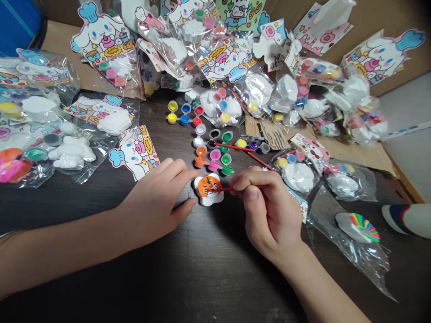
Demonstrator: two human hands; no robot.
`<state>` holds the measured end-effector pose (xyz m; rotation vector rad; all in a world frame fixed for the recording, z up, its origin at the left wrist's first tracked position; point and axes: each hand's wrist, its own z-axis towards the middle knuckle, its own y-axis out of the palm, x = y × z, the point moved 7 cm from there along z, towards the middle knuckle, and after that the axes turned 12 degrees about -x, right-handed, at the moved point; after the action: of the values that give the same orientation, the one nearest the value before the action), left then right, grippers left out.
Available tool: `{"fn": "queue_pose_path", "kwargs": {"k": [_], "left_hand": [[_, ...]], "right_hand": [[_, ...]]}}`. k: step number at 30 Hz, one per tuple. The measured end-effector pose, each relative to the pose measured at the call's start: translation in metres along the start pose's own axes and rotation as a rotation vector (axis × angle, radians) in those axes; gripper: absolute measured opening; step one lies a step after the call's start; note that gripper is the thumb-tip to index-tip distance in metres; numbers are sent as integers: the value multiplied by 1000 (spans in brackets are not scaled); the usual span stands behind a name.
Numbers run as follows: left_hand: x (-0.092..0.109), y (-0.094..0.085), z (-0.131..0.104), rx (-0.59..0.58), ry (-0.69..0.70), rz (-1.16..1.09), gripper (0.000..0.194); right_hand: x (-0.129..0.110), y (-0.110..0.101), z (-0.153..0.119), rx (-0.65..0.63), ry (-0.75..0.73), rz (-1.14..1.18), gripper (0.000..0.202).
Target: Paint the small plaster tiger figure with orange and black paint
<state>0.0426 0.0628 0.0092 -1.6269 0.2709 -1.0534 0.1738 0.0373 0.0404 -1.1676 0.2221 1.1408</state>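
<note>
A small white bear-shaped figurine [213,200] lies flat on the dark table, its middle painted orange with black marks. Around its left edge, the thumb and index finger of my left hand [161,193] keep it between them. My right hand [269,206] pinches a thin red paintbrush [225,189], whose tip meets the painted middle of the figurine. Just behind the figurine stand small open paint pots: orange [200,160], pink [213,165], green [226,169], white [198,141] and others. A second red brush [235,146] rests with its tip at the black pot.
Yellow, blue and red pots [184,119] stand farther back. Bagged white figurines with paints [229,105] crowd the back and both sides. A cartoon card [134,154] lies beyond my left hand. At right are a rainbow-striped white piece [360,228] and a clear plastic wrapper [357,264].
</note>
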Motion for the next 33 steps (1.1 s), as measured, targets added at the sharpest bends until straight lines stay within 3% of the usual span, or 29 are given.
{"fn": "queue_pose_path", "kwargs": {"k": [7,21,33], "left_hand": [[0,0,0,-9,-10,-7,30],[0,1,0,0,-2,-11,29],[0,1,0,0,-2,-16,29]], "right_hand": [[2,-7,-3,113,21,85,17],[0,4,0,-7,8,48,18],[1,2,-1,0,11,58,17]]}}
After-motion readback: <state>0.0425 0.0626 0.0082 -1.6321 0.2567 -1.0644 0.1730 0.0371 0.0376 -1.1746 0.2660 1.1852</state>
